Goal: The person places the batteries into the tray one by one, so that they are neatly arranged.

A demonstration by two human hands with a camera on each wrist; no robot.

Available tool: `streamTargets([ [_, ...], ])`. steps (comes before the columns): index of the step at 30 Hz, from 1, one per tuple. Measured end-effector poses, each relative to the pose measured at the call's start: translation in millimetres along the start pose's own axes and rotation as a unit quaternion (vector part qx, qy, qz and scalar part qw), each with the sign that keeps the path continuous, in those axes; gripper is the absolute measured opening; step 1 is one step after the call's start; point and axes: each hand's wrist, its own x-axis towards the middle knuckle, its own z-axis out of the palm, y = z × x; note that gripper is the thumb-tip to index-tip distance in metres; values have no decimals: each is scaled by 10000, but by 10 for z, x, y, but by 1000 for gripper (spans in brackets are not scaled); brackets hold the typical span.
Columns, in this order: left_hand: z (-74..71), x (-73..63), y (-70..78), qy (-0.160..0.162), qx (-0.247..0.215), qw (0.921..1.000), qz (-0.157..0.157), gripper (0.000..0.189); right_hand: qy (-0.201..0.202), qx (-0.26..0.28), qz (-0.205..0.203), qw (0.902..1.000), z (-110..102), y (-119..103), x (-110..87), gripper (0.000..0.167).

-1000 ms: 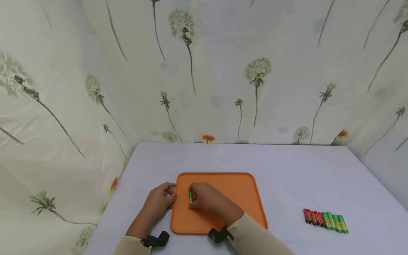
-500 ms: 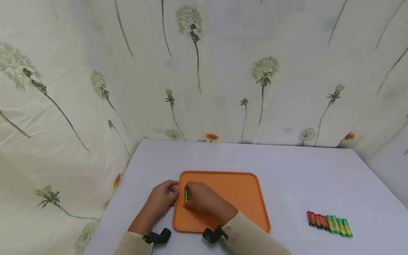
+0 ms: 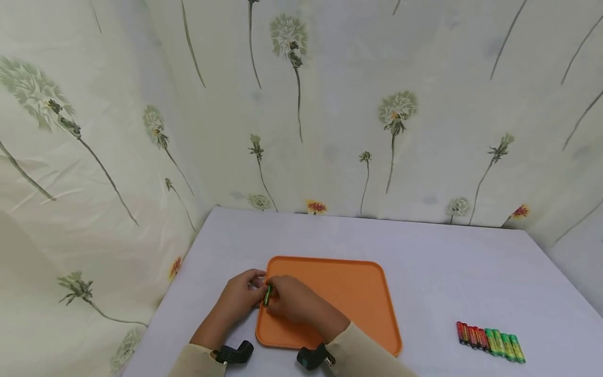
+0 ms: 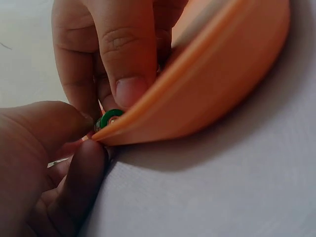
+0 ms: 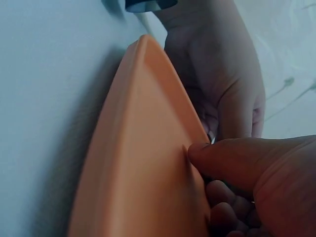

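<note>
In the head view my right hand (image 3: pixel 296 299) pinches a small green battery (image 3: pixel 268 296) over the left side of an orange tray (image 3: pixel 339 285). The battery leans, close to the tray's left rim. Its green-ringed end (image 4: pixel 111 117) shows just inside the rim in the left wrist view. My left hand (image 3: pixel 239 296) is at that same rim, its thumb and a finger pinching the edge from above and below. The right thumb (image 5: pixel 222 155) hides the battery in the right wrist view. Whether the battery touches the left thumb, I cannot tell.
On the table (image 3: pixel 424 272), right of the tray, several red batteries (image 3: pixel 472 336) and several green batteries (image 3: pixel 505 345) lie side by side in a row. A flower-patterned curtain (image 3: pixel 330 104) stands behind the table and along its left side.
My right hand has carried the battery left to the tray's rim, beside the left hand, and the battery has tilted. The left hand stays at the rim. The head view has shifted slightly.
</note>
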Motion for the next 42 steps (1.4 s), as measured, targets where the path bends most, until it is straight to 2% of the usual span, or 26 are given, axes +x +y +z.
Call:
streamTargets([
  [4,3,-1,3,11,-1,10000,22,35,-46,-147,-109,9998,1,4,8,29],
  [11,1,4,11,-3,47,10000,-14,35,-53,-66,-86,9999,5,22,2,30],
  [14,-2,5,17,13,81,9999,-63,36,-69,56,-43,10000,-6,49,-8,37],
  [20,-7,26,38,27,133,9999,-91,36,-160,344,35,9993,-86,134,-82,62],
  [25,-6,35,25,-13,74,10000,-64,37,-282,122,79,9995,-211,225,-196,63],
  [29,-12,34,12,16,88,9999,-77,36,-153,-225,101,9996,-354,344,-354,51],
  [33,-8,48,-4,31,112,9999,-50,37,336,-508,186,9980,-536,541,-571,38],
  [37,3,57,-12,-6,103,9999,-61,37,797,-502,711,9930,-751,755,-826,33],
  [42,18,40,-10,6,72,10000,-24,38,1052,-483,1200,9860,-1105,1004,-1234,36],
])
